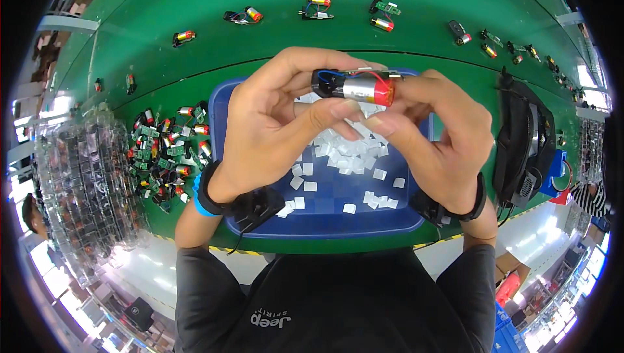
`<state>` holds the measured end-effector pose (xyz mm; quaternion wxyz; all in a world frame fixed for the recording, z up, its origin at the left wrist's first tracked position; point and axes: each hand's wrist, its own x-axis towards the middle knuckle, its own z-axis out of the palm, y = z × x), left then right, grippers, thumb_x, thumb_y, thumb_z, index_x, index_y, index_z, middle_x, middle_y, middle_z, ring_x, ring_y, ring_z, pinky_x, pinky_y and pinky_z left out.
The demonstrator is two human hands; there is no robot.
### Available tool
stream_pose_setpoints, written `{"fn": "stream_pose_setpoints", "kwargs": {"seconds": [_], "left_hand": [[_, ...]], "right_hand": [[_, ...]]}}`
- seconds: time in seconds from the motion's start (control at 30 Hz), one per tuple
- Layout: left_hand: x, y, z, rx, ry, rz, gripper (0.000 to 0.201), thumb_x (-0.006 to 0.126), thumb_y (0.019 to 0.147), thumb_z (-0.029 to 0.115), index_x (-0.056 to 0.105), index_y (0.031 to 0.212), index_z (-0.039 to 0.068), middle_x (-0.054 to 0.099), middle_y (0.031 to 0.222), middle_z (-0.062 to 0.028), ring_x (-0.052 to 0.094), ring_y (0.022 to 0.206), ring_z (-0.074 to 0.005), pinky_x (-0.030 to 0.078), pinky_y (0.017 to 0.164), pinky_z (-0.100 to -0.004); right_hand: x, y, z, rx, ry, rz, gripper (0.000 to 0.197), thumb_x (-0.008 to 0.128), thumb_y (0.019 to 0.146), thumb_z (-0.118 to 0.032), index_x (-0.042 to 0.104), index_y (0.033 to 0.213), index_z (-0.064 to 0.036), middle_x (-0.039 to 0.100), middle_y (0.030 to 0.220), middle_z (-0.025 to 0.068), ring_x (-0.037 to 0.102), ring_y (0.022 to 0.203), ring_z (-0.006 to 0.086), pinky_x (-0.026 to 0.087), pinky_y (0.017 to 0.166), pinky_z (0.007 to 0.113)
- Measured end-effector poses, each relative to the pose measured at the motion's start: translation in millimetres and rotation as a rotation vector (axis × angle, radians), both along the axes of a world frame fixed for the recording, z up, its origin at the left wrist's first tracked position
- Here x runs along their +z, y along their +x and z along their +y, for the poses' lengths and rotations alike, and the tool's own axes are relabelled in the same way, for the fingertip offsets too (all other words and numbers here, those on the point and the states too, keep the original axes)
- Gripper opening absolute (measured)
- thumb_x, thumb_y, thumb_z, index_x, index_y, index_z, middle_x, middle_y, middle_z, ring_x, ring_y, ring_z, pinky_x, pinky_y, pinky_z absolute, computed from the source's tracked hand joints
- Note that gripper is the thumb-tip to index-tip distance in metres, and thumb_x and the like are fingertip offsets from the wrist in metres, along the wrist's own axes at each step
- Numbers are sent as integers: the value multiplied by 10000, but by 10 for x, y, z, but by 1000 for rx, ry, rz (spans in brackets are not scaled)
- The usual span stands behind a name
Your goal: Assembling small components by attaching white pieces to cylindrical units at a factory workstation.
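Between both hands, above the tray, is a battery assembly (361,89): a silver cylindrical cell with a red and yellow end, a black end piece, and blue and red wires along a thin board. My left hand (260,122) grips its black end, thumb below and fingers curled behind. At the red end, the thumb and fingers of my right hand (448,135) close on the assembly; its exact fingertip contact is partly hidden. Below lies a blue tray (338,196) with a heap of small white square pads (348,158), several scattered toward its near side.
A pile of similar battery assemblies (170,151) lies left of the tray, beside stacked clear plastic trays (88,184). More assemblies, such as one (318,8), are spaced along the green surface beyond. A black bag (520,138) sits at the right.
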<state>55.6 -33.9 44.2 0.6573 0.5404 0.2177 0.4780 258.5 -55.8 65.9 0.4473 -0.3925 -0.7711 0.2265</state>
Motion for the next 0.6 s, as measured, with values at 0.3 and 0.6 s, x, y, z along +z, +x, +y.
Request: {"fn": "stream_pose_setpoints", "kwargs": {"seconds": [0.3,0.6], "left_hand": [[23,-55,34,148,347,265,339,672,894,-32,586,1219,-77,659,1120,-197,700,886,-206,625,739,-294],[196,-108,-69,48,79,232,308,703,898,40,612,1178,-51,687,1014,-151,698,827,-151,611,685,-268]], "right_hand": [[-10,-79,-45,-22,-91,166,176,734,862,-11,661,1003,64,660,783,95,586,580,88,416,505,201],[28,-15,-10,13,153,-1,312,843,731,-90,701,996,-6,665,793,78,601,596,112,417,482,224]]}}
